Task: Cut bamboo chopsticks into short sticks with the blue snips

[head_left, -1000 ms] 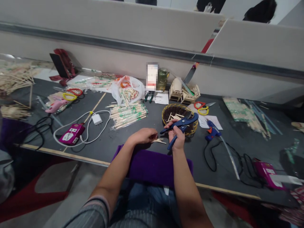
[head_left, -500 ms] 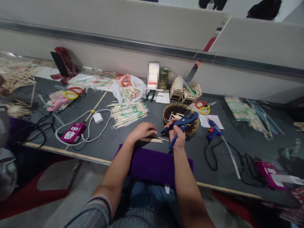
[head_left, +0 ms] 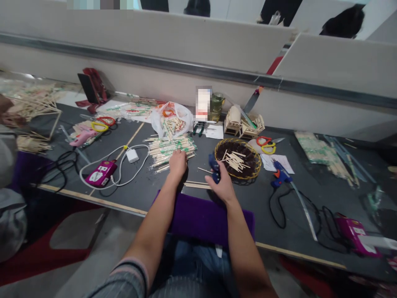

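My left hand (head_left: 178, 164) is on the near side of a pile of paper-wrapped chopsticks (head_left: 167, 145), its fingers curled down among them. What its fingertips pinch is hidden. My right hand (head_left: 222, 184) grips a blue hand cutter (head_left: 214, 166), seen nearly end-on, just left of a round wicker basket (head_left: 258, 167). Short cut sticks (head_left: 236, 160) lie loose inside the basket. Several bare chopsticks (head_left: 197, 185) rest on the table between my hands, and one thin stick (head_left: 204, 170) lies apart from them, near the cutter.
A purple cloth (head_left: 198, 215) covers the near table edge. To the right lie a blue glue gun (head_left: 281, 174) with its cord and scissors (head_left: 269, 146). A plastic bag of sticks (head_left: 172, 122) and small wooden models (head_left: 232, 121) stand behind. Another person's sleeve (head_left: 10, 198) shows at left.
My left hand has moved from the bare chopsticks forward to the wrapped pile. My right hand has turned the cutter and drawn it left, away from over the basket. The camera view has shifted slightly.
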The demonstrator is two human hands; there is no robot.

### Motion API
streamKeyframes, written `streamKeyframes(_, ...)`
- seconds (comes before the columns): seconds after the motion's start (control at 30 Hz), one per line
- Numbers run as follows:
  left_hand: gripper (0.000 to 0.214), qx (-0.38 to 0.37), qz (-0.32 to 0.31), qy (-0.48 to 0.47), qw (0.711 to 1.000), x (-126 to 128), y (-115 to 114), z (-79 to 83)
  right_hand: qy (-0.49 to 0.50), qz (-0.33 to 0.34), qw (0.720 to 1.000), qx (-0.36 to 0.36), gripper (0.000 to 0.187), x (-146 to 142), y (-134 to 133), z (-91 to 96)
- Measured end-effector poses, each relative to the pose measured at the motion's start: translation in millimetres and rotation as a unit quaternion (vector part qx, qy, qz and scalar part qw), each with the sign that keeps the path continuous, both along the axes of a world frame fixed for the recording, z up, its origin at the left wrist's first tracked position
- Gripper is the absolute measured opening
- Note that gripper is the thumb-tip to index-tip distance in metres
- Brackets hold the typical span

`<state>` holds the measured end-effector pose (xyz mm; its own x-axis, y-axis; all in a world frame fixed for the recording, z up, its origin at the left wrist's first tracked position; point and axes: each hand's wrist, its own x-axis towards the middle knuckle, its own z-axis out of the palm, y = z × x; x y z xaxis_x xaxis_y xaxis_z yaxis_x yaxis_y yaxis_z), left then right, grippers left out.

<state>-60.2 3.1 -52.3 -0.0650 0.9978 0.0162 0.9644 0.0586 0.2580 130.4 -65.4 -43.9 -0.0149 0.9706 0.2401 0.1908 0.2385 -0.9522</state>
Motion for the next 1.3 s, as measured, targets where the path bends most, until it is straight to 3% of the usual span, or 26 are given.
streamKeyframes(0.17, 0.029, 0.014, -0.008, 0.018, 1.0, 0, 0, -2.9, -0.235, -0.009, 0.971, 0.036, 0.045, -6, -2, -3.2)
streamKeyframes(0.33, 0.028, 0.041, 0.005, 0.005, 0.999, -3, 0, 0.5, -0.324, -0.046, 0.944, 0.033, 0.047, -6, -3, -12.0)
streamKeyframes(0.5, 0.023, 0.108, 0.035, -0.05, 0.992, -1, -4, 3.9, -0.44, -0.021, 0.897, 0.009, 0.054, -9, -7, -13.3)
streamKeyframes(0.57, 0.023, 0.161, 0.017, -0.107, 0.981, 4, -8, 4.4, -0.472, -0.013, 0.881, 0.008, 0.055, -10, -7, -12.4)
streamKeyframes(0.63, 0.025, 0.235, -0.054, -0.186, 0.952, 10, -12, 5.9, -0.441, -0.024, 0.897, 0.03, 0.05, -8, -4, -11.2)
streamKeyframes(0.7, 0.027, 0.294, -0.149, -0.266, 0.906, 17, -16, 8.8, -0.347, -0.05, 0.934, 0.065, 0.043, -7, -1, -8.2)
streamKeyframes(0.77, 0.027, 0.311, -0.221, -0.329, 0.863, 24, -20, 12.6, -0.221, -0.073, 0.969, 0.085, 0.041, -8, 4, -1.1)
streamKeyframes(0.87, 0.03, 0.296, -0.266, -0.39, 0.83, 31, -25, 16.8, -0.076, -0.077, 0.99, 0.088, 0.04, -16, 11, 17.6)
streamKeyframes(0.97, 0.033, 0.296, -0.26, -0.427, 0.814, 35, -26, 15.7, -0.035, -0.046, 0.992, 0.113, 0.028, -30, 20, 37.2)
streamKeyframes(1.07, 0.037, 0.321, -0.213, -0.455, 0.803, 34, -23, 9.1, -0.036, -0.021, 0.989, 0.142, 0.021, -44, 32, 44.2)
streamKeyframes(1.3, 0.042, 0.257, -0.138, -0.455, 0.841, 31, -16, -12.4, -0.002, -0.018, 0.991, 0.136, 0.019, -55, 53, 20.6)
